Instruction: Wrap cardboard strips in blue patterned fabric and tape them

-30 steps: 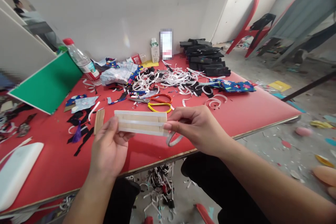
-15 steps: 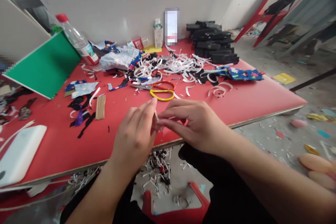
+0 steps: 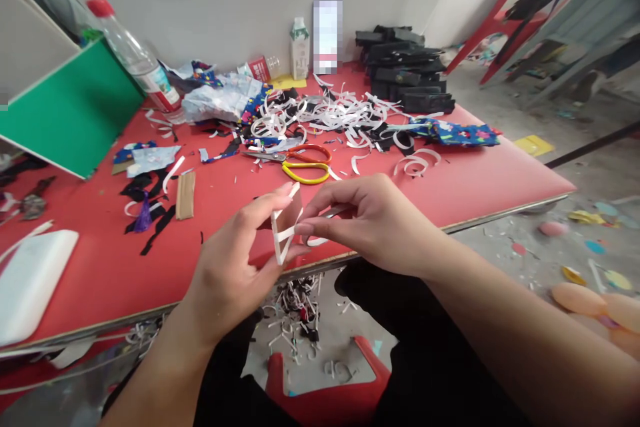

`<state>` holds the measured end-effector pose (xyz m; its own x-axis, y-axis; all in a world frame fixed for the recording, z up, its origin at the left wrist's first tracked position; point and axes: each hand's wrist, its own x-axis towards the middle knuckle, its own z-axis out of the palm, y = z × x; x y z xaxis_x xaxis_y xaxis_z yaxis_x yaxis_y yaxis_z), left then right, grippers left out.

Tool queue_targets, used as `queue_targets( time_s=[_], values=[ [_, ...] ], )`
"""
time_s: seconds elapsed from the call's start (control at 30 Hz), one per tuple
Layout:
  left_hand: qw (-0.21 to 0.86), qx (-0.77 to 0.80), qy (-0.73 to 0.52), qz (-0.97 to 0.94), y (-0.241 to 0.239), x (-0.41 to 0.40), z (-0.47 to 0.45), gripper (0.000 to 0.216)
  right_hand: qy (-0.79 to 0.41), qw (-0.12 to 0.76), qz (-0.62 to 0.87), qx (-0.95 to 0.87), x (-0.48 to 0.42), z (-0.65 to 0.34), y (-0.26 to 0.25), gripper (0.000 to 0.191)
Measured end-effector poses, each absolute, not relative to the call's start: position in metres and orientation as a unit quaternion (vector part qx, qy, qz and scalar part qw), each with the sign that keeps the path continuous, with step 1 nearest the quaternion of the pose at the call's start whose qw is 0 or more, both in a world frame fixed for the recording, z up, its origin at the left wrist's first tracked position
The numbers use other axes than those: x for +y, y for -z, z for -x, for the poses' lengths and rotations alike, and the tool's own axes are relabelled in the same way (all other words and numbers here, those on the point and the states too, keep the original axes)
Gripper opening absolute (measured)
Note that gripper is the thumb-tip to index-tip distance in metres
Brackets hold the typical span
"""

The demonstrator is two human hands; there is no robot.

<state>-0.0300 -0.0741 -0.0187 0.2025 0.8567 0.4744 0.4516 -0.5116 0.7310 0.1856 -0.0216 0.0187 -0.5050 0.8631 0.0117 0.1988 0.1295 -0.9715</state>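
Note:
My left hand (image 3: 235, 267) pinches a small brown card (image 3: 286, 223) edged with white tape strips, turned end-on to the camera over the front edge of the red table (image 3: 450, 187). My right hand (image 3: 365, 220) meets it from the right, fingertips pinched on a white strip at the card's edge. Behind the hands lie orange-and-yellow scissors (image 3: 295, 163) and a heap of curled white paper strips (image 3: 330, 120). A second brown card (image 3: 185, 195) lies flat to the left.
A green board (image 3: 70, 113) leans at the left beside a plastic bottle (image 3: 133, 57). Stacked black pieces (image 3: 405, 80) sit at the back right, a milk carton (image 3: 299, 49) at the back, a white pad (image 3: 30, 283) at the front left. Scraps litter the floor.
The card, held flat and lengthwise a second ago, has been turned end-on. My hands came together over it. The camera has tilted down a little.

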Motion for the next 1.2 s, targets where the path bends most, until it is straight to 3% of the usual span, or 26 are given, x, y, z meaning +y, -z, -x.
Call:
queue_targets(
  time_s=[0.17,0.47,0.73,1.0,1.2],
  values=[
    [0.253,0.477,-0.466,-0.701,0.023,-0.072,0.033,0.066,-0.540,0.305,0.412,-0.668,-0.019,-0.186,-0.010,0.015],
    [0.300,0.488,-0.547,-0.610,0.019,-0.070,0.024,0.061,-0.512,0.276,0.492,-0.648,-0.003,-0.196,-0.005,0.042],
    [0.268,0.496,-0.550,-0.617,0.012,-0.069,0.026,0.059,-0.474,0.271,0.559,-0.625,0.007,-0.204,-0.006,0.032],
    [0.238,0.485,-0.583,-0.607,0.010,-0.075,0.022,0.060,-0.487,0.283,0.540,-0.625,0.010,-0.204,-0.002,0.035],
    [0.290,0.497,-0.625,-0.527,0.009,-0.083,0.009,0.056,-0.460,0.272,0.555,-0.638,0.007,-0.202,-0.004,0.034]
  ],
)
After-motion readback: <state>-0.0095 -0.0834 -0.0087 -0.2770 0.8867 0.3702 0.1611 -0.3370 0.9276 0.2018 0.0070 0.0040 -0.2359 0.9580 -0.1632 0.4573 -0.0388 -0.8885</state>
